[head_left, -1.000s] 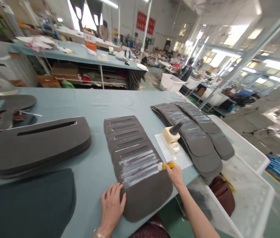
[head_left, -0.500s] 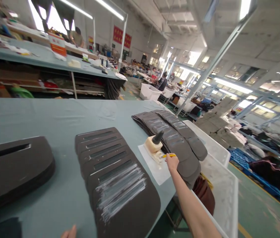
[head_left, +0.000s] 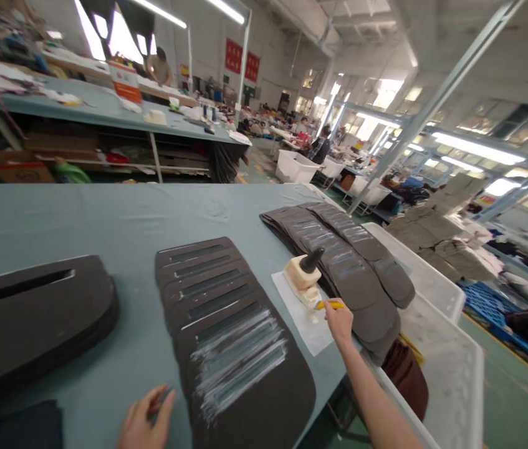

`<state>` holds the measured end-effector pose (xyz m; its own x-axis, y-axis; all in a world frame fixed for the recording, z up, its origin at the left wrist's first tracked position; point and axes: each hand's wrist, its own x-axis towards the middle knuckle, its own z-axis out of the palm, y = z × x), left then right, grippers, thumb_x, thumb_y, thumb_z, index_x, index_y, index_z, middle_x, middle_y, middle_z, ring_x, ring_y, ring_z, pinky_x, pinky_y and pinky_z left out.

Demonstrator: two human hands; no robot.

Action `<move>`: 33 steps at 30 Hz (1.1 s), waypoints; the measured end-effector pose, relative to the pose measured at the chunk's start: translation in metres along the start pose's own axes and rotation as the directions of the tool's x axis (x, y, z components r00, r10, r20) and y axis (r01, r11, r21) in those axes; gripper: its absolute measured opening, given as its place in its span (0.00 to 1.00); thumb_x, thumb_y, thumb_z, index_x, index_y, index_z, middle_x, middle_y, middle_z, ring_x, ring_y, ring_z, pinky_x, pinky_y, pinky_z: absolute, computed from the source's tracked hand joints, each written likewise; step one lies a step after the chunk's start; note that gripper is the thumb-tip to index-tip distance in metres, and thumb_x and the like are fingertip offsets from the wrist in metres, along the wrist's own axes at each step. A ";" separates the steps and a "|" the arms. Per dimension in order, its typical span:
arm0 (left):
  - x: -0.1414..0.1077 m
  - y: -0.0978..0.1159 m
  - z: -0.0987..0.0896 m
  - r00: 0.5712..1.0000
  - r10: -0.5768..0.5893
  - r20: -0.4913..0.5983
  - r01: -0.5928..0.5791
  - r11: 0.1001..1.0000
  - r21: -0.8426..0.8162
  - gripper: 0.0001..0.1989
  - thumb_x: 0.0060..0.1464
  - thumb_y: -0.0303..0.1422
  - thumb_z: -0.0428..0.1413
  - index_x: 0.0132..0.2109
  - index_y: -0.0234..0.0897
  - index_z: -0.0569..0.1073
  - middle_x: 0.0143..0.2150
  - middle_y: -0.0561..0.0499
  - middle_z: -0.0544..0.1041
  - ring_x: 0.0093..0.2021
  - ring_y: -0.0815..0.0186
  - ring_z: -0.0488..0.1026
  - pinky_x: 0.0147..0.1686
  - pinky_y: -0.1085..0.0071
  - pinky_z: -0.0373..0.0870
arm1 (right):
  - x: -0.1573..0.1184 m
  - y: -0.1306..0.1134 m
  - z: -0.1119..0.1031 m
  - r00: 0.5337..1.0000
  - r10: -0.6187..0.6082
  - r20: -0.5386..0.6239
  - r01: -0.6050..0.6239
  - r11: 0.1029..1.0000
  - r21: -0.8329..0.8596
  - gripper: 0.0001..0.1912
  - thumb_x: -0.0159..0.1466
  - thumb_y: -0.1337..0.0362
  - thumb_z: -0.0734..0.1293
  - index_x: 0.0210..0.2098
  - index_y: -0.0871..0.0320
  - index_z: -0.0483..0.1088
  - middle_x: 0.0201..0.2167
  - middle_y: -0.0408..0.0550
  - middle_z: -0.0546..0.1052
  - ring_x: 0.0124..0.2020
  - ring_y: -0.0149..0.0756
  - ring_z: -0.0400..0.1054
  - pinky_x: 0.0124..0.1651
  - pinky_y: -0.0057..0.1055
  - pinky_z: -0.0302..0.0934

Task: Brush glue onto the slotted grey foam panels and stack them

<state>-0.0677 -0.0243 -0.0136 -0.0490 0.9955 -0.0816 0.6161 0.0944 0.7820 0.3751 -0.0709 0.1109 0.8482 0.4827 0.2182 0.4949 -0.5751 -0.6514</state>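
My right hand (head_left: 340, 323) is closed on a yellow-handled brush (head_left: 331, 305). The brush's tip meets the cream-coloured lip of a glue pot (head_left: 301, 272) with a black cone on top, standing on a white sheet (head_left: 313, 337). At the bottom my left hand (head_left: 144, 421) has its fingers curled in a pinch; a small dark thing shows between them, too unclear to name. Just right of that hand lies a fanned stack of dark grey slotted panels (head_left: 264, 393). White smears cover the slots of the nearest panels.
More dark slotted panels (head_left: 34, 312) are piled at the left. Overlapping smeared panels (head_left: 361, 293) lie along the table's right side. White plastic bins (head_left: 455, 368) stand beyond that edge. A dark folded piece (head_left: 15, 427) sits at bottom left. A person (head_left: 159, 67) is at a far table.
My left hand has come further into view from the bottom edge, fingers curled. My right hand stays at the glue pot with the brush. The whole view has shifted slightly.
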 end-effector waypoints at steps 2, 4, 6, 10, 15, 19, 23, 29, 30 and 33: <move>0.010 0.014 -0.003 0.995 0.098 -0.005 -0.098 0.995 0.011 0.18 0.51 0.48 0.48 0.42 0.41 0.69 0.41 0.47 0.73 0.44 0.58 0.71 0.48 0.58 0.68 | -0.017 -0.018 0.014 0.995 -0.061 0.083 0.059 0.998 0.030 0.15 0.54 0.55 0.61 0.30 0.58 0.73 0.15 0.42 0.71 0.20 0.37 0.67 0.30 0.30 0.59; 0.019 0.027 -0.001 0.984 0.178 -0.014 -0.177 0.982 0.069 0.17 0.52 0.44 0.49 0.44 0.39 0.68 0.42 0.46 0.73 0.46 0.58 0.69 0.50 0.58 0.66 | -0.037 -0.041 0.036 0.964 -0.142 0.223 0.111 0.983 0.143 0.16 0.55 0.53 0.61 0.32 0.59 0.73 0.19 0.44 0.72 0.20 0.35 0.66 0.29 0.29 0.59; 0.029 0.037 0.004 0.980 0.199 -0.010 -0.195 0.970 0.145 0.17 0.53 0.41 0.50 0.47 0.39 0.67 0.46 0.46 0.73 0.49 0.56 0.67 0.50 0.57 0.64 | -0.062 -0.069 0.060 0.899 -0.238 0.367 0.137 0.950 0.280 0.17 0.56 0.52 0.62 0.34 0.59 0.72 0.23 0.45 0.74 0.22 0.33 0.66 0.28 0.28 0.59; 0.041 0.051 0.010 0.973 0.229 0.009 -0.224 0.942 0.248 0.16 0.53 0.37 0.51 0.49 0.41 0.66 0.49 0.46 0.71 0.52 0.55 0.64 0.49 0.58 0.61 | -0.118 -0.122 0.104 0.751 -0.422 0.508 0.204 0.880 0.429 0.14 0.59 0.54 0.62 0.33 0.58 0.72 0.26 0.43 0.74 0.24 0.31 0.66 0.29 0.25 0.59; 0.043 0.056 0.011 0.967 0.252 0.044 -0.252 0.908 0.334 0.11 0.52 0.35 0.53 0.44 0.42 0.68 0.50 0.47 0.71 0.52 0.56 0.63 0.50 0.58 0.58 | -0.163 -0.152 0.137 0.588 -0.605 0.537 0.388 0.793 0.470 0.11 0.60 0.58 0.60 0.33 0.55 0.72 0.30 0.43 0.76 0.30 0.32 0.68 0.35 0.25 0.60; 0.042 0.053 0.011 0.965 0.259 0.044 -0.258 0.902 0.345 0.11 0.52 0.34 0.53 0.43 0.42 0.68 0.51 0.47 0.71 0.53 0.56 0.63 0.51 0.57 0.56 | -0.125 -0.125 0.134 0.622 -0.568 0.538 0.447 0.822 0.352 0.12 0.60 0.57 0.60 0.32 0.55 0.73 0.29 0.44 0.76 0.28 0.33 0.68 0.34 0.26 0.59; 0.042 0.052 0.012 0.966 0.256 0.037 -0.253 0.904 0.345 0.11 0.52 0.34 0.53 0.43 0.42 0.69 0.51 0.47 0.71 0.53 0.56 0.63 0.51 0.57 0.56 | -0.061 -0.092 0.113 0.793 -0.433 0.428 0.449 0.891 0.070 0.14 0.59 0.56 0.60 0.31 0.56 0.73 0.25 0.46 0.75 0.26 0.35 0.67 0.32 0.28 0.57; 0.043 0.054 0.013 0.967 0.254 0.039 -0.251 0.901 0.355 0.10 0.52 0.35 0.52 0.43 0.42 0.68 0.51 0.47 0.72 0.53 0.55 0.63 0.51 0.56 0.55 | -0.118 -0.126 0.120 0.651 -0.624 0.432 0.534 0.781 0.323 0.13 0.62 0.58 0.59 0.34 0.56 0.73 0.30 0.46 0.76 0.31 0.33 0.69 0.36 0.25 0.59; 0.043 0.054 0.013 0.966 0.255 0.040 -0.252 0.900 0.356 0.10 0.51 0.35 0.52 0.43 0.42 0.68 0.51 0.47 0.72 0.53 0.55 0.63 0.51 0.56 0.56 | -0.132 -0.132 0.124 0.560 -0.678 0.477 0.554 0.734 0.392 0.12 0.62 0.58 0.59 0.34 0.55 0.73 0.31 0.45 0.77 0.32 0.32 0.69 0.37 0.25 0.59; 0.043 0.053 0.013 0.966 0.254 0.034 -0.250 0.902 0.353 0.10 0.51 0.35 0.52 0.43 0.42 0.68 0.51 0.47 0.72 0.53 0.55 0.63 0.51 0.56 0.56 | -0.135 -0.128 0.128 0.537 -0.665 0.519 0.548 0.742 0.385 0.11 0.62 0.58 0.59 0.34 0.54 0.72 0.32 0.44 0.77 0.33 0.33 0.70 0.38 0.25 0.59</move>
<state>-0.0265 0.0232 0.0165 0.1363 0.9857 0.0990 0.8454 -0.1678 0.5070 0.1728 0.0225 0.0716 0.0279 0.9844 0.1736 0.7598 0.0919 -0.6436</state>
